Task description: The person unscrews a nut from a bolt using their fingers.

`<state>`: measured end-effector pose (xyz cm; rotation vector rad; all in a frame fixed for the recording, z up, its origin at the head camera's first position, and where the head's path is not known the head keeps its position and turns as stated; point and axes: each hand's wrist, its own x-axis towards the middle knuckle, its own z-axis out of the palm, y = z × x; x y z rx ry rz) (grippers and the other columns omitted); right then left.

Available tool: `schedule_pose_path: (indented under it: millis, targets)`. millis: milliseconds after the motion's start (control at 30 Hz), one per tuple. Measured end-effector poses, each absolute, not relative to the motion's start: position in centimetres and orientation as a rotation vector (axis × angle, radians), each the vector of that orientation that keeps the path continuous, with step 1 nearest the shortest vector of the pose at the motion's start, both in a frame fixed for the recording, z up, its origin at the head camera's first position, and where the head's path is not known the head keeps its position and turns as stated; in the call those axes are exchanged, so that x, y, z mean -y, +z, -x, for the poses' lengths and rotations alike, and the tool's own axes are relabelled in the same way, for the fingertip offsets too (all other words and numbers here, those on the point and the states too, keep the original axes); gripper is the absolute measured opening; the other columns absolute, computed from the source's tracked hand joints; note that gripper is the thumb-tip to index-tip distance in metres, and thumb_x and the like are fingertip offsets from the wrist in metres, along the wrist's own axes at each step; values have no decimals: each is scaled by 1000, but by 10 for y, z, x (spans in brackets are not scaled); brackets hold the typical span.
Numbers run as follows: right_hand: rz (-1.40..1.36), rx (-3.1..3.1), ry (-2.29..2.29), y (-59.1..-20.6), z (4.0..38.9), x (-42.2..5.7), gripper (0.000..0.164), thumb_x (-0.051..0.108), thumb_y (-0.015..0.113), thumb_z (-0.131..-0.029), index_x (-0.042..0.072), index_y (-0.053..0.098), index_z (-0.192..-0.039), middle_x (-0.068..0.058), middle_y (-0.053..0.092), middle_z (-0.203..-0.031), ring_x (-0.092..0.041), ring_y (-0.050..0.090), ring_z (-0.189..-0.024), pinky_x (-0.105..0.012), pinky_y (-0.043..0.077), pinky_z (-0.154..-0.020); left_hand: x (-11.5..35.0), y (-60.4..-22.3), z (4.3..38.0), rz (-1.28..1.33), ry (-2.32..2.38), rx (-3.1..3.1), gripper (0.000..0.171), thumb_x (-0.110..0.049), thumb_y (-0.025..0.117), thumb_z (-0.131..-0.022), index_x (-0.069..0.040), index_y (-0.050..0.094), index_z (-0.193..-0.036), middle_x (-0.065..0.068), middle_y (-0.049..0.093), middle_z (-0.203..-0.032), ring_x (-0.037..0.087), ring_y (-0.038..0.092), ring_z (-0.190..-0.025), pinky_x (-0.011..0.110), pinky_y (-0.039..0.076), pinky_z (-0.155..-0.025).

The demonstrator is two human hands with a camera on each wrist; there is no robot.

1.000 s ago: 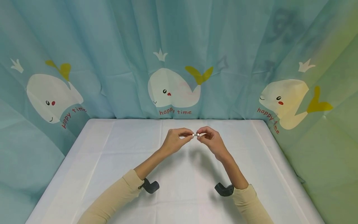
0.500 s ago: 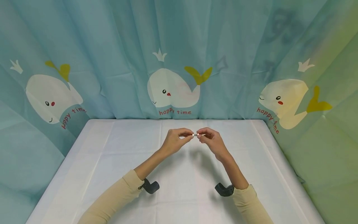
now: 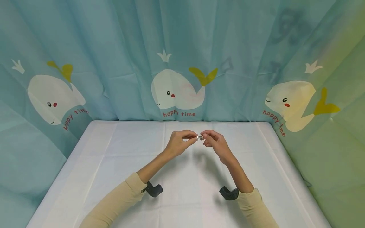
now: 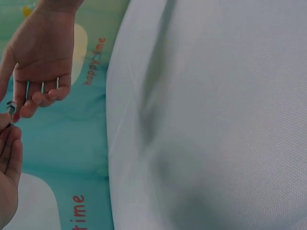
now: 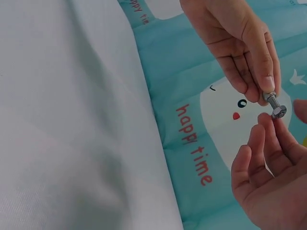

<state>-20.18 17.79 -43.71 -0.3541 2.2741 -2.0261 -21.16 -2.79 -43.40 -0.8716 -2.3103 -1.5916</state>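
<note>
A small metal bolt (image 3: 200, 137) is held in the air above the far half of the table. My left hand (image 3: 177, 144) pinches its threaded end between thumb and fingertips. A nut or collar (image 5: 268, 96) seems to sit there, partly covered by the thumb. The bolt's hex head (image 5: 279, 111) points toward my right hand (image 3: 219, 146). In the right wrist view, fingertips of the right hand (image 5: 276, 177) touch or nearly touch the head, and its thumb stands apart from it. The left wrist view shows the bolt (image 4: 11, 106) between both hands at the left edge.
A white-covered table (image 3: 128, 142) lies below the hands. Blue-green curtains (image 3: 119, 63) with printed whales hang behind and at both sides. Dark curved wrist mounts (image 3: 154, 190) stick out from both sleeve cuffs.
The left hand keeps still with its pinch on the bolt. The right thumb and fingers have shifted at the bolt head, the thumb now off it and more of the head showing.
</note>
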Motion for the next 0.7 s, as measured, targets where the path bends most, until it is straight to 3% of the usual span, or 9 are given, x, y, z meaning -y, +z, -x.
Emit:
schedule_pose_path:
  millis: [133,433,567,700]
  targets:
    - [381,-2299,-2006,-438,202,-177,29,20,63,-101,-6,65,-113,-12,66,-97,-20,60,-81,-27,54,-78,28,-435,212,879,-1592,2308,10,-5,74,-90,-4,77,-99,2,75,-94,11,71,-87,25,57,-79]
    - [483,-2269,-2041,-439,202,-178,23,4,65,-96,-9,64,-115,-11,64,-107,-23,62,-88,-27,53,-79,29,-436,212,864,-1584,2304,10,-5,75,-90,-4,77,-99,3,75,-94,12,71,-87,25,57,-77]
    - [480,-2271,-2036,-438,202,-178,28,7,66,-96,-5,61,-121,-13,62,-113,-23,62,-90,-30,54,-81,29,-436,212,860,-1585,2299,10,-5,75,-89,-4,77,-99,3,75,-94,13,71,-87,28,58,-76]
    - [387,-2283,-2027,-437,202,-177,29,16,63,-99,-2,61,-122,-11,63,-106,-22,61,-86,-31,54,-81,30,-435,212,858,-1586,2301,10,-5,75,-90,-4,77,-100,3,75,-94,13,71,-87,28,58,-76]
